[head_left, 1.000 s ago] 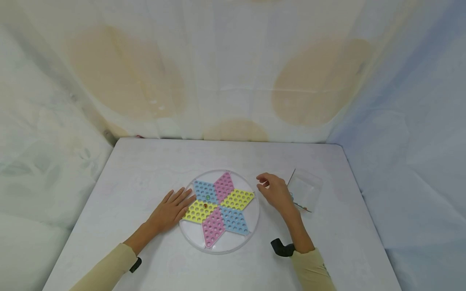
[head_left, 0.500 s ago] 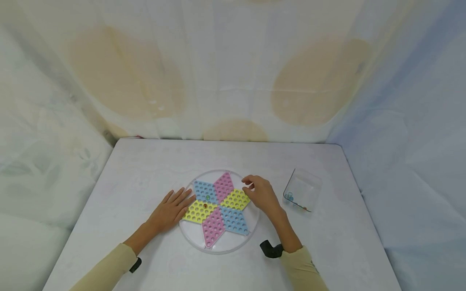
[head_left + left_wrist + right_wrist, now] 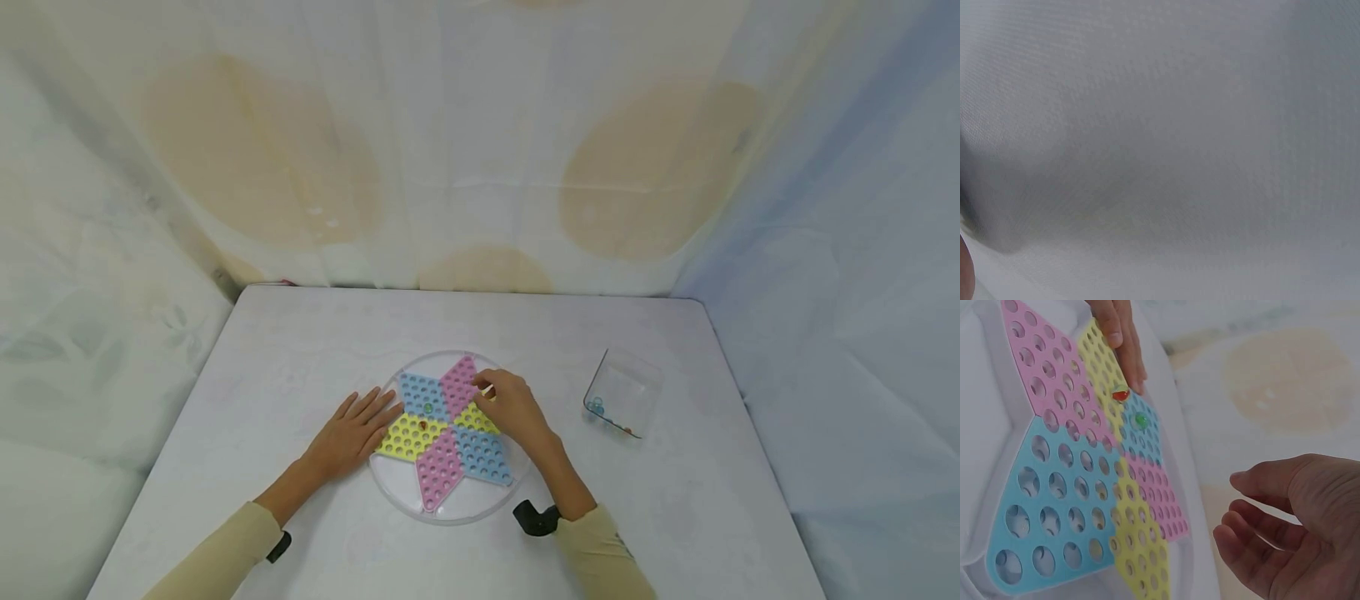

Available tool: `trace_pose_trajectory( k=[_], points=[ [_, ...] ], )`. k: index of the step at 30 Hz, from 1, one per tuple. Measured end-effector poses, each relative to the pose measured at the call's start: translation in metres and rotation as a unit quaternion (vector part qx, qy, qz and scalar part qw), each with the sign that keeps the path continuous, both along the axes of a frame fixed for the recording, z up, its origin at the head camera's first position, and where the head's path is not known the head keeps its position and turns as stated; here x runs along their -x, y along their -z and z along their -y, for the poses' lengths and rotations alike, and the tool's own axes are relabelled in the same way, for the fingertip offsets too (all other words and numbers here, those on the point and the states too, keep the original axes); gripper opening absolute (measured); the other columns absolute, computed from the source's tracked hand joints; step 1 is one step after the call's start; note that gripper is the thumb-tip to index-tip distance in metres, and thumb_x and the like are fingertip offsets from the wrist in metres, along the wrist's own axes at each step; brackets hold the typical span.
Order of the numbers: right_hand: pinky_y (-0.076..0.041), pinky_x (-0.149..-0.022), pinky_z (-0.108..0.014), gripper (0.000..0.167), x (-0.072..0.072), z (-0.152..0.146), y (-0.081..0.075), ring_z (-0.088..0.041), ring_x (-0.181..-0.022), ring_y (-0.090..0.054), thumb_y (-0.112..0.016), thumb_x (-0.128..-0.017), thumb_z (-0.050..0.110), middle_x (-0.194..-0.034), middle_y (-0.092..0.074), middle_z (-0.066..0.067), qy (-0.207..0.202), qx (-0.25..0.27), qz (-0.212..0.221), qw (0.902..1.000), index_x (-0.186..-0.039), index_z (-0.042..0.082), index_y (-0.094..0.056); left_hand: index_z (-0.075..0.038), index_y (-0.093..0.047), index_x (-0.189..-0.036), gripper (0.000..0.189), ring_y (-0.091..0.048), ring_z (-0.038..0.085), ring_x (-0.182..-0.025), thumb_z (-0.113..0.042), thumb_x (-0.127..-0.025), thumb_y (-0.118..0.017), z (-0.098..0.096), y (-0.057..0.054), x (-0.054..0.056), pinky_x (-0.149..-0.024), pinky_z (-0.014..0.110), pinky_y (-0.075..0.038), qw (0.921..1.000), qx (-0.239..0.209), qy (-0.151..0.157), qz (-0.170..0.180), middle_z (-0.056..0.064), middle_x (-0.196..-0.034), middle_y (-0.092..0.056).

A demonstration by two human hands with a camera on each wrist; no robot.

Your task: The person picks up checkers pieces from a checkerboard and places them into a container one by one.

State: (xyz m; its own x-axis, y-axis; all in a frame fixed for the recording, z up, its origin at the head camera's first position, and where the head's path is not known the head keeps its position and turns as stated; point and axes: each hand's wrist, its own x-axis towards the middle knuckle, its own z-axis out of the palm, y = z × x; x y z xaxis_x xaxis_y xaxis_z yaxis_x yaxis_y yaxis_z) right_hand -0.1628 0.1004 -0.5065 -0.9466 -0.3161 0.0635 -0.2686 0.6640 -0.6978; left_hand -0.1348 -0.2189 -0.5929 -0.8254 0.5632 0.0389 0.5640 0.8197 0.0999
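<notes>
A round Chinese checkers board (image 3: 390, 492) lies on the table, with a pink, yellow and blue star full of holes. My left hand (image 3: 347, 435) rests flat at its left rim, fingers spread. Above the board's right side is my right hand (image 3: 512, 408), thumb and fingers bent. No marble shows in it, though the far side of the fingertips is hidden. In the right wrist view, a red marble (image 3: 1120, 394) sits on a yellow section and a green marble (image 3: 1141, 420) on a blue one.
A clear plastic box (image 3: 633, 387) stands on the table right of the board. Several marbles (image 3: 596, 407) lie along its near left side. Cloth walls (image 3: 480, 150) enclose the table's back and sides. Mostly blurred white cloth (image 3: 1166, 156) fills the left wrist view.
My right hand has moved left from beside the clear box to above the board, uncovering the box. My left hand and the two marbles on the board have stayed put.
</notes>
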Motion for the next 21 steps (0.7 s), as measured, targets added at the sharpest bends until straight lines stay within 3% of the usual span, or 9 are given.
trace_pose_trajectory(
  k=[10, 21],
  points=[
    [-0.057, -0.077, -0.034, 0.021, 0.000, 0.021, 0.007, -0.022, -0.091, -0.066, -0.068, -0.092, 0.008, -0.105, -0.069, -0.010, -0.025, 0.017, 0.015, 0.9995, -0.112, 0.002, -0.070, -0.020, -0.041, -0.154, 0.053, -0.022, 0.029, -0.149, -0.036, -0.104, -0.047, 0.000, 0.000, -0.001, -0.118, 0.054, -0.017, 0.9998, -0.018, 0.003, -0.012, 0.005, -0.161, -0.031],
    [-0.055, -0.077, -0.027, 0.022, 0.005, 0.040, 0.018, -0.015, -0.091, -0.065, -0.069, -0.093, 0.011, -0.104, -0.070, -0.005, -0.052, 0.008, 0.029, 0.9982, -0.115, 0.005, -0.071, -0.022, -0.035, -0.157, 0.054, -0.013, 0.026, -0.151, -0.038, -0.106, -0.042, 0.001, -0.001, -0.001, -0.120, 0.051, -0.009, 0.9997, -0.005, -0.008, 0.022, 0.002, -0.164, -0.023]
  ],
)
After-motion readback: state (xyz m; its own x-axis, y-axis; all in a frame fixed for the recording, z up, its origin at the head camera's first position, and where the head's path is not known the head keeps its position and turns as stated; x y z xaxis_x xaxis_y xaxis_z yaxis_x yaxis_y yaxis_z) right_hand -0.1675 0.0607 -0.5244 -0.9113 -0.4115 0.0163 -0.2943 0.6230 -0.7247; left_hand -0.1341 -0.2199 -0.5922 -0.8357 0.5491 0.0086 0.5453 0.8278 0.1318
